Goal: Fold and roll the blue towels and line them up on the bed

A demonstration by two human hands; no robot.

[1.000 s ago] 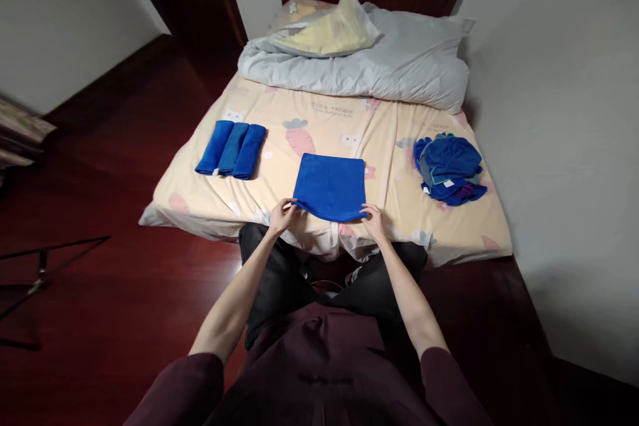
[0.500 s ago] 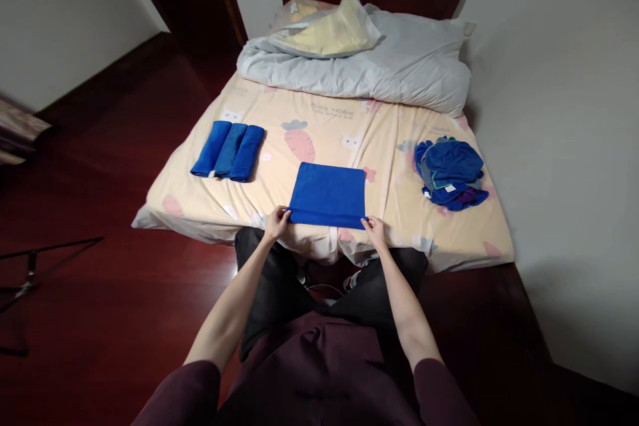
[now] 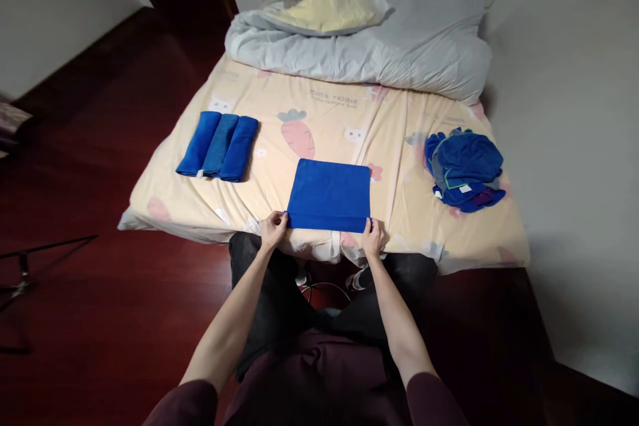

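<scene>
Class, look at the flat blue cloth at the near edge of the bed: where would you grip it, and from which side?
Grip the flat blue cloth at its two near corners, coming from the bed's foot edge. It lies flat with a straight near edge, and the left hand and right hand already pinch those corners there.

A home bedroom: low bed (image 3: 324,113) with cartoon sheet, rumpled grey duvet (image 3: 399,53).

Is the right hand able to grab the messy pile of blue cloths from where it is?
Probably yes. The right hand pinches the near corner of the flat blue towel, and only bare bedsheet lies between it and the messy pile. It would have to let go and stretch sideways.
</scene>
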